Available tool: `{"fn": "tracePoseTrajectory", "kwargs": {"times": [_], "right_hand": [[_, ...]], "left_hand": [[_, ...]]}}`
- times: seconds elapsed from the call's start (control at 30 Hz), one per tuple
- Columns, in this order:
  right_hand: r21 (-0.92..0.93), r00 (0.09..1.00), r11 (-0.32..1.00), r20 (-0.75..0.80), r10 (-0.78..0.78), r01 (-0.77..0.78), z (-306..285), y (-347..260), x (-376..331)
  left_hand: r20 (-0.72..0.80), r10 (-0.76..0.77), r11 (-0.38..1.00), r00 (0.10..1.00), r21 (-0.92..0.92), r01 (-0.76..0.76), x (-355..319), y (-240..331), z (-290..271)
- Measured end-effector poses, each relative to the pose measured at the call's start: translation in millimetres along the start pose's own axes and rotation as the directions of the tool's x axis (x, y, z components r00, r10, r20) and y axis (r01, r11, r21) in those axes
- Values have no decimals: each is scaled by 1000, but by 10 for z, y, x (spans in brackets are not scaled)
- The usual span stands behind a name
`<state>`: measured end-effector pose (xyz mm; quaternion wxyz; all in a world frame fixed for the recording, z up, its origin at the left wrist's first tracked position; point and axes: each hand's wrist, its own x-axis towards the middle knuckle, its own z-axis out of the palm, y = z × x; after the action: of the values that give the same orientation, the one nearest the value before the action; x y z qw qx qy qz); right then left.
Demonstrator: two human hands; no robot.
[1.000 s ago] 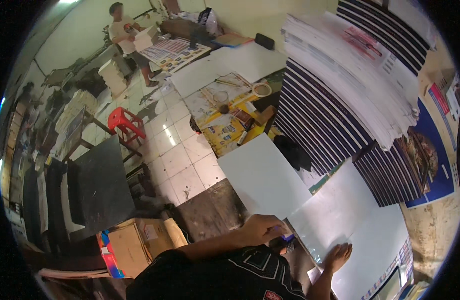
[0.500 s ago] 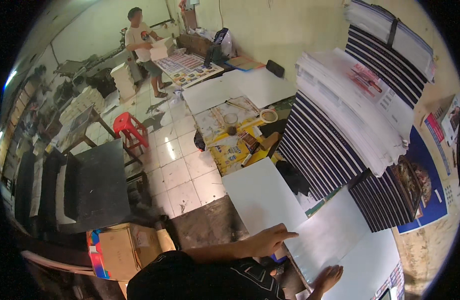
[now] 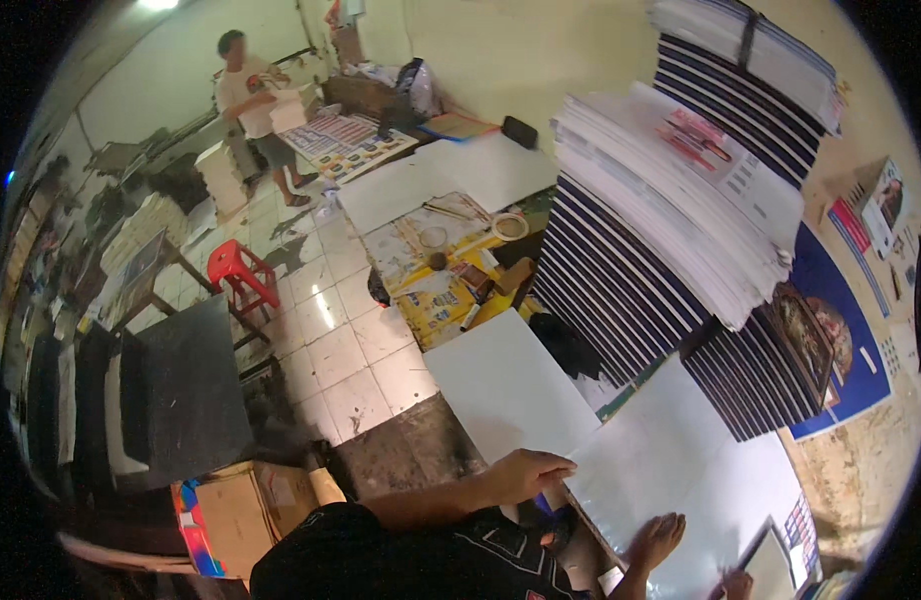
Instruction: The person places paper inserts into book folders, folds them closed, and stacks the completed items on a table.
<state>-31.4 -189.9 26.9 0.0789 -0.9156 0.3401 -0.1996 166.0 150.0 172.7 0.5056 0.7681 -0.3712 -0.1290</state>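
Note:
A broad white sheet covers the near part of the table. My left hand is at the sheet's left edge, its fingers stretched toward the sheet with nothing visible in them. Flat over the sheet's nearer part, my right hand is open, fingers slightly curved. At the lower edge another hand touches a pale panel with a dark border; its arm is out of view, so I cannot tell whose it is. Beyond my left hand is a second white sheet.
Tall stacks of dark-edged books stand on the right, with loose printed sheets on top. Tape and a jar sit farther back. A red stool, cardboard box and standing person are at left.
My view has swung to the right. My left hand's pointing index finger is now closer to its other fingers. The other hand and more of the dark-bordered panel have come in at the lower right.

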Motion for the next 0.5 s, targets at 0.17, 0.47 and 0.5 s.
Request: {"fn": "tracePoseTrajectory", "kwargs": {"times": [0.17,0.47,0.5], "right_hand": [[-52,995,994,13,98,-97,87,87,33],[13,1000,1000,2,-27,27,38,2,-130],[-14,998,1000,67,-9,9,25,-81,-193]], "left_hand": [[-60,47,983,997,-176,-57,-57,-112,118],[154,46,979,987,188,-75,68,81,284],[243,18,981,970,185,-64,138,144,397]]}}
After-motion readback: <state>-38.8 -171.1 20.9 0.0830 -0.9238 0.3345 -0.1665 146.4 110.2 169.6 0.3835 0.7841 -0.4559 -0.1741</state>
